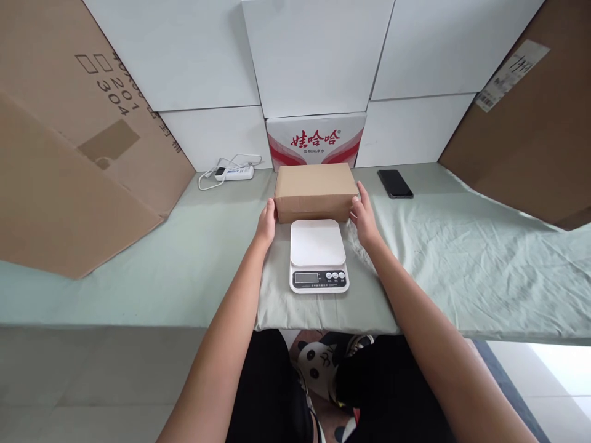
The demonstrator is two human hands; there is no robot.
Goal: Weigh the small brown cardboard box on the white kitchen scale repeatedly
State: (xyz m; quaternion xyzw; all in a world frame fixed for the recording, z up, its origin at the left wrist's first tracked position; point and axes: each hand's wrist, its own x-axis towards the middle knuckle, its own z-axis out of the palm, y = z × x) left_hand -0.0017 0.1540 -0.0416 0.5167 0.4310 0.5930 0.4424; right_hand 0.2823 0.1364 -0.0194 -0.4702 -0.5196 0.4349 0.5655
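— What are the fingers [357,200] doing?

— Both hands press flat on the box [315,191], left hand [266,223] and right hand [364,218] on its two ends, not curled under it.

— Where does it sit?

— On the worktop [184,258], just behind the scale [318,255]. I judge it light, stiff cardboard; squeezing the ends should hold.

Parcel-packing station, stacked cartons [69,154], weighing scale [318,255]
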